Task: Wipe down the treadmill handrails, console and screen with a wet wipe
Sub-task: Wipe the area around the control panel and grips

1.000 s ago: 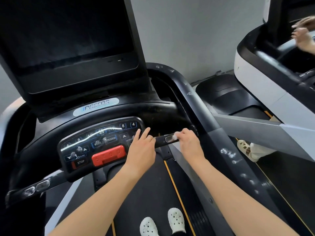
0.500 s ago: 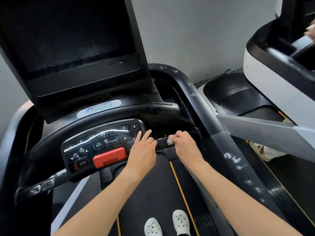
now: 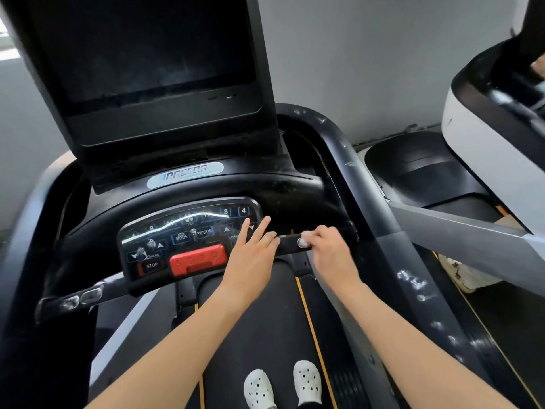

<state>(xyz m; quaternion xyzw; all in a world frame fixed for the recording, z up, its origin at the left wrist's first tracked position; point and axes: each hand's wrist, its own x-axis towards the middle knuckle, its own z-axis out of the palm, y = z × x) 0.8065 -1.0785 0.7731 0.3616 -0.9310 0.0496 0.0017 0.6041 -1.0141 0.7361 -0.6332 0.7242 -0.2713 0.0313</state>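
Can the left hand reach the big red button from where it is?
Probably yes. The left hand rests on the console's right edge, right beside the red button, and nothing lies between them. The right hand is busy on the crossbar.

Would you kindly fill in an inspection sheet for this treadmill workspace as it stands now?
Surface: console smeared; screen dark, streaky.
Job's things: wet wipe bunched against the crossbar.
Clutter: white flecks on the right handrail.
Grippers: right hand closed on the wet wipe; left hand open, flat by the console.
Cables: nothing seen.
Surroundings: grey wall; neighbouring machine at right.
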